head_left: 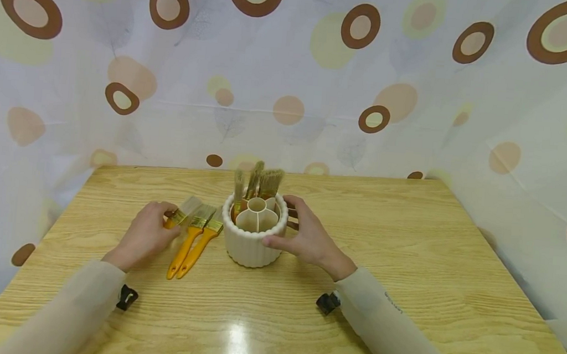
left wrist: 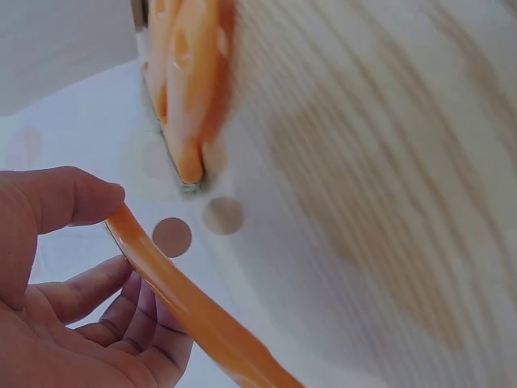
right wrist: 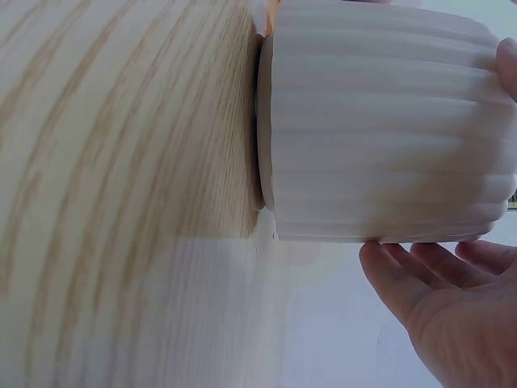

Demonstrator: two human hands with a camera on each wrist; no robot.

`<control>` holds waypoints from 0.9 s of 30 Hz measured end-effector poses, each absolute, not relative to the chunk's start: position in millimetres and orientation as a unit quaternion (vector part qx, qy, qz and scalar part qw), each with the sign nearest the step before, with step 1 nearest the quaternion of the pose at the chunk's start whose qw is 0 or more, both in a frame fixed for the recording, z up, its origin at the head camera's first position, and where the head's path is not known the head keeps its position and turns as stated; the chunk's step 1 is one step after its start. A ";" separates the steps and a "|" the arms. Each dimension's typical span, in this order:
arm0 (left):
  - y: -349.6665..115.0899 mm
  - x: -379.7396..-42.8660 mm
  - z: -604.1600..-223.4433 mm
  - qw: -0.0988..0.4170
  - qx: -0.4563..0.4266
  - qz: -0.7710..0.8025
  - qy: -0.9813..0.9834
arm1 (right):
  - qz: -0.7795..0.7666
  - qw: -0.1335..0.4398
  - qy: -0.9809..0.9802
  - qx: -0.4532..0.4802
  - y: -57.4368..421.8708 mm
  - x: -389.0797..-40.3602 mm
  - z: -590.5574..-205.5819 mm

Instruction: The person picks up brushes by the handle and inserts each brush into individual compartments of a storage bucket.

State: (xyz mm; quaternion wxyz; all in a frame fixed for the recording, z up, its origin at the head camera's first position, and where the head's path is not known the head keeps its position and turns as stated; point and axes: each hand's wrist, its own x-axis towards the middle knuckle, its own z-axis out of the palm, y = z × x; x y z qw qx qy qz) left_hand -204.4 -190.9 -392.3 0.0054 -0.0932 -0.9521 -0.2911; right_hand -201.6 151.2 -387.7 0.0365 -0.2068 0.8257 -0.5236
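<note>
My left hand pinches a flat paintbrush with a yellow-orange handle between thumb and fingers; its pale bristles point away to the upper right. Two similar paintbrushes lie side by side on the wooden table, just right of that hand. Beside them stands a white ribbed brush holder, divided inside into petal-shaped compartments round a central tube. Several brushes stand bristles up in its back and left compartments, while the front ones show bare. My right hand grips the holder's right side, thumb at the front, fingers behind.
The light wood table extends on both sides of the holder. A patterned curtain with brown rings hangs along the back and sides. Black clips sit at the wrists.
</note>
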 end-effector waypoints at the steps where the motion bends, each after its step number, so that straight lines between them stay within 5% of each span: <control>1: -189.6 -204.5 -391.3 0.008 -0.094 -0.294 -0.951 | -0.524 0.036 0.825 -0.207 151.2 -201.6 -387.7; 27: -162.0 -191.9 -379.3 0.057 -0.094 -0.358 -0.927 | -0.519 0.037 0.829 -0.203 150.7 -201.3 -387.3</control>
